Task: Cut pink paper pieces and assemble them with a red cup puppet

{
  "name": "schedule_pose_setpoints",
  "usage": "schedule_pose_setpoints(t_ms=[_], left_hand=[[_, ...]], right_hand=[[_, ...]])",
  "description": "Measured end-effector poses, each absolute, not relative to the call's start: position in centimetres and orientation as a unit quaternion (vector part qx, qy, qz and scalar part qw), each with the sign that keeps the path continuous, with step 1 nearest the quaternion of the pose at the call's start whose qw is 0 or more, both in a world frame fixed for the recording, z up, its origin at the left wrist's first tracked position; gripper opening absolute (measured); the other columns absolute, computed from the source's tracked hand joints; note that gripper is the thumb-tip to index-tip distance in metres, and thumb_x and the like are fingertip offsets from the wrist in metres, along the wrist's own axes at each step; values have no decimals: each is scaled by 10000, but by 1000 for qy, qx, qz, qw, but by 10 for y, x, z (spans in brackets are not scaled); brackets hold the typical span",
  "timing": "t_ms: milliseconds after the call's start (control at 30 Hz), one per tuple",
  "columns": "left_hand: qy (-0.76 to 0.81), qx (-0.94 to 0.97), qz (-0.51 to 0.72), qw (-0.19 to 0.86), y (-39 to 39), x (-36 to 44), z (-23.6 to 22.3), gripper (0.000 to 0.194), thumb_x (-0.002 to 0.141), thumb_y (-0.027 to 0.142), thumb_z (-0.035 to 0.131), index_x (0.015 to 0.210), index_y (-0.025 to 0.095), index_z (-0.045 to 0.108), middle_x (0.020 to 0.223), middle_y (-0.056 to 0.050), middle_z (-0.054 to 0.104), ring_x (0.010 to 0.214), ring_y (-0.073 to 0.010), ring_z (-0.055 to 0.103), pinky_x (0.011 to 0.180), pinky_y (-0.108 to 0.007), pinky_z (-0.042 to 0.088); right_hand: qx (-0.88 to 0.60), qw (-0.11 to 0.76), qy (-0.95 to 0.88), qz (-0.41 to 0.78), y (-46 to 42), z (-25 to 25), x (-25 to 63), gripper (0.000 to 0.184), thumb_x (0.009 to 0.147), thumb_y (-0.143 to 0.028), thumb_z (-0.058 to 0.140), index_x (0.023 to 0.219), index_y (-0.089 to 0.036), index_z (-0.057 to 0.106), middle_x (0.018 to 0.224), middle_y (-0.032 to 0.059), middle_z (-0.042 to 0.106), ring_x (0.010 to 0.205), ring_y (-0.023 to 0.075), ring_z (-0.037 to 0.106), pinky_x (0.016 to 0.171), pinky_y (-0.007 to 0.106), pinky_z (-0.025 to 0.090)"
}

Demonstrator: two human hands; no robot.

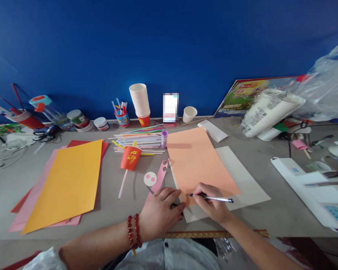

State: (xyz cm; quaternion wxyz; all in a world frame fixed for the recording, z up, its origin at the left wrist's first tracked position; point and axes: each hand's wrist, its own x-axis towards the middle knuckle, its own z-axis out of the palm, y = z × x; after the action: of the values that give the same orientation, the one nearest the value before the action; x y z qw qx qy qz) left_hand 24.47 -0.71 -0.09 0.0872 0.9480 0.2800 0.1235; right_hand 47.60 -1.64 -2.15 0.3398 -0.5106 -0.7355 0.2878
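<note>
My right hand (211, 202) grips a pen (218, 199) with a silvery barrel, its tip at the lower left part of an orange paper sheet (199, 161). My left hand (161, 210) lies palm down at that sheet's lower left corner, fingers spread. A dark, partly hidden object (180, 214), perhaps a scissors handle, shows beneath its thumb and forefinger. White paper (233, 168) lies under the orange sheet. Just beyond my left hand are a pink paper strip (160, 176) with notches cut in it and a white disc (150, 179) with pink spots.
A red paper cup (130, 158) with straws stands left of centre, before a pile of straws (141, 140) and a purple glue stick (164, 139). Coloured sheets (70, 183) lie left. Stacked cups (140, 101), a phone (170, 108) and a white cup (189, 114) line the wall.
</note>
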Motion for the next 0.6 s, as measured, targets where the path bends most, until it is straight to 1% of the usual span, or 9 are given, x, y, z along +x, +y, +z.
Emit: schedule_pose_setpoints(t_ms=[600], left_hand=[[280, 948, 123, 91, -7, 245, 0, 320, 912, 369, 586, 1215, 268, 604, 1342, -52, 562, 1165, -233, 515, 964, -392, 457]], right_hand=[[-513, 337, -735, 288, -17, -21, 476, 199, 897, -218, 473, 699, -213, 490, 565, -40, 488, 499, 114, 443, 515, 246, 337]])
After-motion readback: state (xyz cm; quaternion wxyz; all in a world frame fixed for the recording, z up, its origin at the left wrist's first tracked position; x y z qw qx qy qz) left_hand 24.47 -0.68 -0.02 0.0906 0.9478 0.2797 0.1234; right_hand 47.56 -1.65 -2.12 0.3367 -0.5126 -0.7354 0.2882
